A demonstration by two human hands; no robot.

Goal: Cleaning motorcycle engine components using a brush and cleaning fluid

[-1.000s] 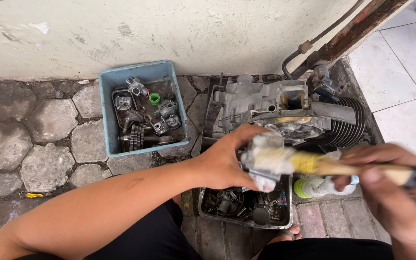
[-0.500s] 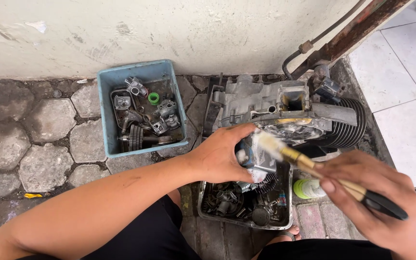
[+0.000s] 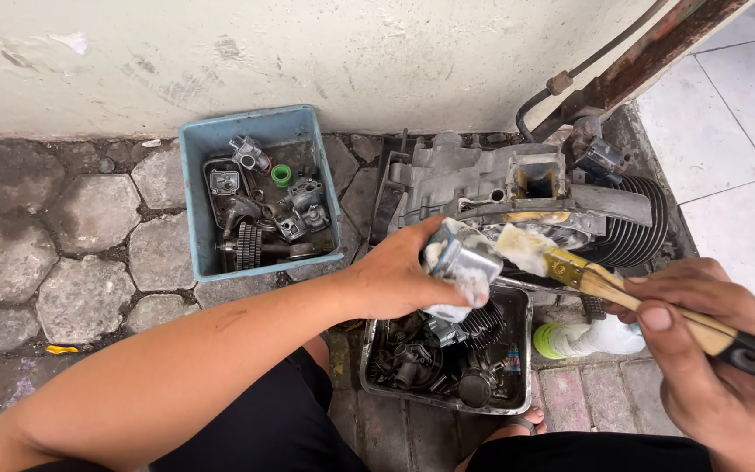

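My left hand [image 3: 399, 275] grips a small metal engine part [image 3: 462, 262] covered in white foam, held above a grey metal tray [image 3: 522, 350]. My right hand [image 3: 718, 367] holds a paintbrush [image 3: 622, 293] with a wooden and black handle; its foamy bristles touch the part's right side. The tray under them holds several dirty engine pieces, among them a finned one.
A blue plastic bin [image 3: 194, 192] of small metal parts and a green ring sits on the hexagonal paving at the back left. An engine block [image 3: 517, 188] with cooling fins lies against the wall. A white bottle with a green cap [image 3: 583, 338] lies right of the tray.
The brush swung down away from the part half a second ago and has come back up against it. My left hand has turned the part slightly.
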